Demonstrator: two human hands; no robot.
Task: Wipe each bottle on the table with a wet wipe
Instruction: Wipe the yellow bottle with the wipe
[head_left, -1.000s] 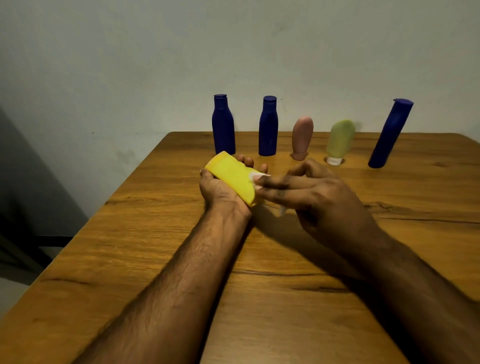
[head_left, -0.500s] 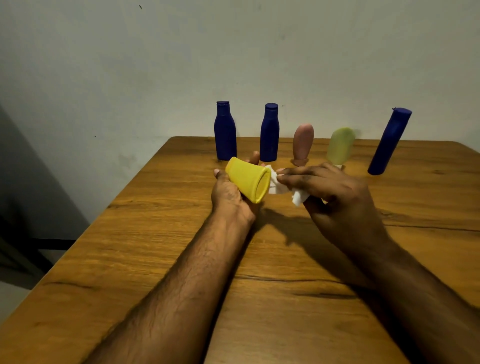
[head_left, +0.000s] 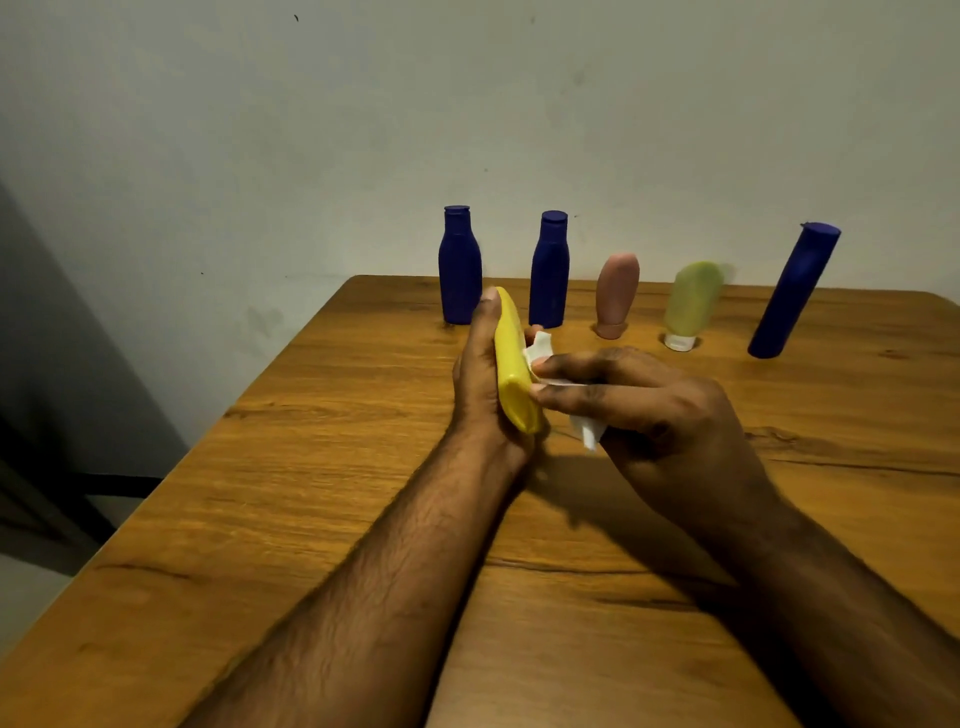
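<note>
The right hand (head_left: 654, 410) pinches the wet wipe (head_left: 540, 349) against the yellow bottle (head_left: 511, 371), gripped on edge by the left hand (head_left: 480, 369) above the table (head_left: 311, 467), and should likely rub its whole length before the five bottles standing beyond it.

- We noted the table (head_left: 322, 467) as wood-look, with a visible grain and a soft sheen.
- The yellow bottle (head_left: 511, 374) looked like smooth plastic, slightly glossy.
- The wet wipe (head_left: 587, 434) appeared thin, white, limp and crumpled.
- We recorded the five standing bottles (head_left: 460, 270) as smooth plastic, mostly matt.
- The wall (head_left: 311, 130) was matt, painted and faintly scuffed.
</note>
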